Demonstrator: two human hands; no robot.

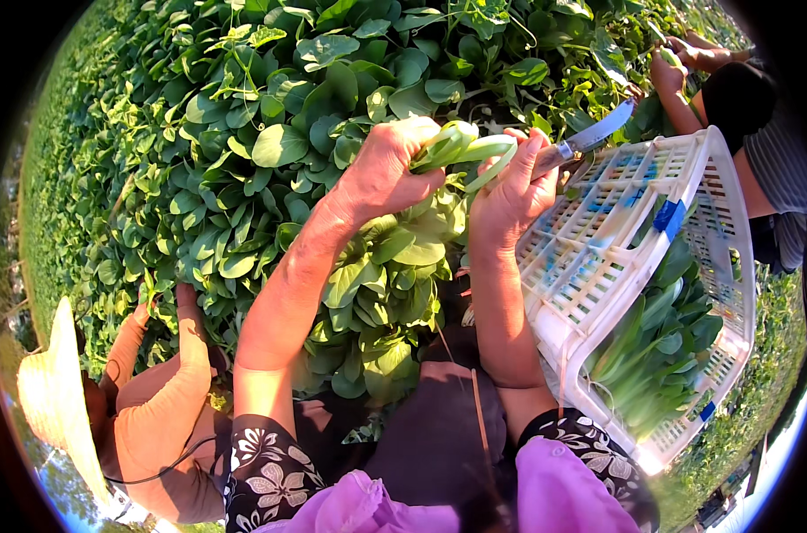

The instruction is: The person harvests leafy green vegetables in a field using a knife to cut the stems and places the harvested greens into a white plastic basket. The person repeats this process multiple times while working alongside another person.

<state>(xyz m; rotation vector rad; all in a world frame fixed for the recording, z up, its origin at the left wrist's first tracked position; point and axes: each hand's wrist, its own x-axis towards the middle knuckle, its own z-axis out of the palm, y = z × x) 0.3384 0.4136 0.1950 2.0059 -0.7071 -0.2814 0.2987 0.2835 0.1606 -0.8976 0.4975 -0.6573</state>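
My left hand (393, 166) is closed around a leafy green (453, 143), with its pale cut stem base sticking out past the thumb side. My right hand (515, 196) grips a knife (596, 131) by its wooden handle, and the curved metal blade points up and to the right. A pale stalk (500, 150) bends from the stem base over to the right fingers, which touch it. Beneath both hands are broad green leaves (410, 250); I cannot tell which of them belong to the held plant.
A white plastic crate (563, 320), tilted on its side at right, holds several leafy greens (663, 333). Dense crop rows (244, 166) spread ahead and left. A person in a straw hat (60, 393) bends at left; another person's hands (673, 66) hold something green at upper right.
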